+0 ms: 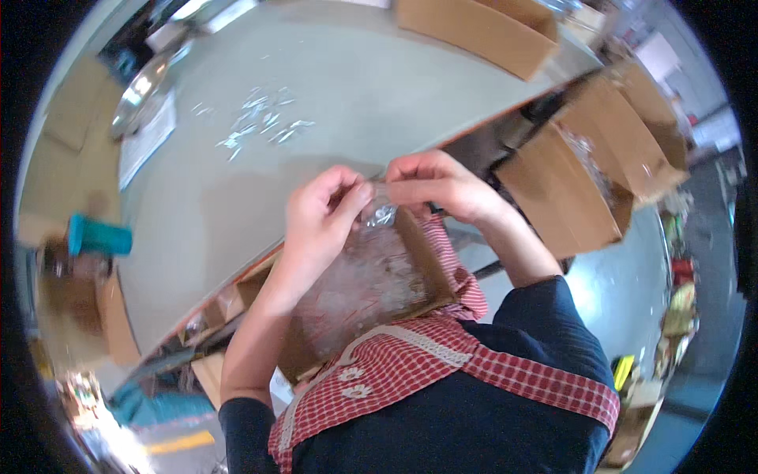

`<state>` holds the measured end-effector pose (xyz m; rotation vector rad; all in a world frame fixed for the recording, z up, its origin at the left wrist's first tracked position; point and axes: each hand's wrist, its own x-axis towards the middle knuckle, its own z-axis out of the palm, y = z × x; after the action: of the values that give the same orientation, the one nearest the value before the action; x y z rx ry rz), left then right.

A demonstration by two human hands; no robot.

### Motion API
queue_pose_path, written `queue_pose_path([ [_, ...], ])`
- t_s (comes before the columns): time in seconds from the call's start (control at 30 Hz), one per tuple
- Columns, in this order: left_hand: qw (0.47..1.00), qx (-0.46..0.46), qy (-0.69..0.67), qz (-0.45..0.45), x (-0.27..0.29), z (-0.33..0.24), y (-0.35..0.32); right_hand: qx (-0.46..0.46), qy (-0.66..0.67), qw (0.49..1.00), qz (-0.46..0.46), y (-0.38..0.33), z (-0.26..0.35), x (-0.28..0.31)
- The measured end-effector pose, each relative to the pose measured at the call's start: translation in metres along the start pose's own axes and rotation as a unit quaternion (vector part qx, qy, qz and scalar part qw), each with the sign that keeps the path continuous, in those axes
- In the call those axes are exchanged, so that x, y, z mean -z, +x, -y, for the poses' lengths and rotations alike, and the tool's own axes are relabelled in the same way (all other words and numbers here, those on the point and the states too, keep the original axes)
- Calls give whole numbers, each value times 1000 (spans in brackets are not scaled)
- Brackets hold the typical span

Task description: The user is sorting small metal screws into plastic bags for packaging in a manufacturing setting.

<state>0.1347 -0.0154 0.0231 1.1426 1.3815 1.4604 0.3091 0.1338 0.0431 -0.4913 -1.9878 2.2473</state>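
My left hand and my right hand are close together over the near edge of the table. Both pinch the upper edge of a small clear plastic bag, which hangs between them with shiny silvery pieces at its bottom. Below my hands, a cardboard box sits against my lap. It is filled with many clear plastic bags marked by thin red lines. On the table, a loose scatter of small shiny metal pieces lies beyond my left hand. Motion blur hides their exact shape.
The grey table has a cardboard box at its far right. A metal bowl and a white sheet lie at the left, near a teal cup. Open cartons holding clear bags stand right of the table.
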Motion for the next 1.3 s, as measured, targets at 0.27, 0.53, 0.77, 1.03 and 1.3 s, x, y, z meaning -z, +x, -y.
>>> queue_pose_path([
  [0.27, 804, 78, 556, 195, -40, 57, -26, 254, 51, 748, -611, -128, -30, 106],
  [0.53, 797, 49, 566, 205, 7, 162, -19, 132, 48, 890, -435, -74, -63, 75],
  [0.77, 942, 237, 199, 131, 34, 74, -42, 155, -156, 954, -206, -9, -43, 4],
  [1.03, 981, 152, -30, 116, 47, 20, -81, 222, -305, 925, 50, 26, -32, -55],
  [1.3, 992, 115, -39, 22, 52, 7, -92, 232, -220, 946, -48, 31, -23, -73],
])
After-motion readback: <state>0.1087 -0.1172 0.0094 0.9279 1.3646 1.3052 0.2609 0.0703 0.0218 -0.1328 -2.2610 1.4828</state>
